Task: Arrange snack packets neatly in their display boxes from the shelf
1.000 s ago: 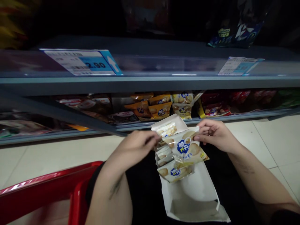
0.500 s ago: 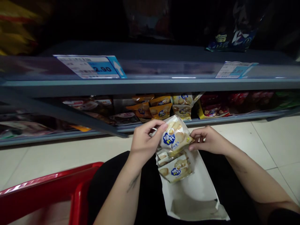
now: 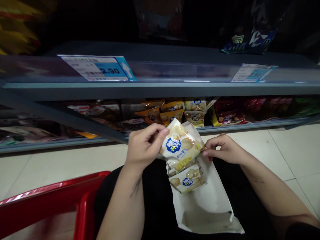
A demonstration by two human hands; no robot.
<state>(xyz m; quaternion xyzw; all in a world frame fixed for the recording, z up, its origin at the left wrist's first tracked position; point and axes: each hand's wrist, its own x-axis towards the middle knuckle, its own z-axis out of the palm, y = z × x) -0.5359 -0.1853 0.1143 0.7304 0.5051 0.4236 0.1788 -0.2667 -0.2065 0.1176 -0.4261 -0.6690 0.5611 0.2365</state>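
Note:
A cream-coloured snack packet [image 3: 182, 141] with a blue logo is stretched between my two hands. My left hand [image 3: 146, 143] pinches its upper left edge between thumb and fingers. At its right corner, the thumb and fingers of my right hand [image 3: 223, 149] are closed on the packet, beside the box wall. Below it, an open white cardboard box [image 3: 207, 203] rests on my lap, tilted away from me. Inside the box's far half lies another matching packet [image 3: 187, 180], with more behind it, partly hidden by the held one.
A red plastic basket [image 3: 82, 186] stands at my left. Ahead, the bottom shelf [image 3: 225, 127] holds orange packets [image 3: 151, 115], cream packets [image 3: 195, 117] and red packets [image 3: 228, 117]. The shelf above carries price labels [image 3: 100, 68] along its edge. Pale floor tiles [image 3: 262, 146] lie between.
My left hand has moved left and slightly up, drawing the packet's left side with it, so more of its front shows. My right hand has stayed nearly in place.

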